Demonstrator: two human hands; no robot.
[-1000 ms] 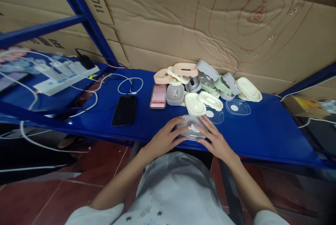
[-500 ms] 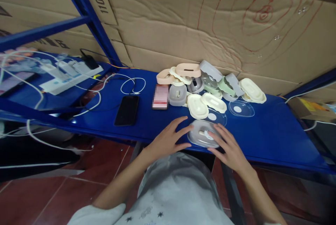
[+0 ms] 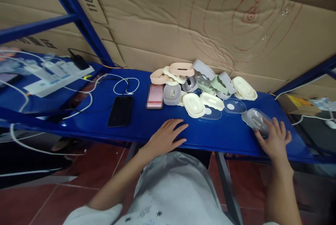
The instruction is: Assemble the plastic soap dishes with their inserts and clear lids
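Note:
My right hand [image 3: 274, 139] is at the right of the blue table, gripping the near right side of a grey oval plastic box with a clear lid [image 3: 253, 117]. The thumb lies along its near edge and the fingers bend over the far side, partly hiding it. With fingers stretched and nothing in it, my left hand [image 3: 166, 136] rests near the table's front edge. Cream oval plastic pieces [image 3: 194, 105] and clear lids with white round stickers [image 3: 235, 106] lie beyond it.
Peach frames [image 3: 181, 69], grey and green plastic parts are heaped against the cardboard wall [image 3: 147, 15]. To the left lie a black phone [image 3: 120, 111], a pink-screened device [image 3: 155, 96], white cables and a power strip [image 3: 57, 81]. A small carton [image 3: 299, 104] stands at the far right.
My right hand has carried the lidded grey box from in front of me to the table's right side. My left hand has come off it and stays near the front edge.

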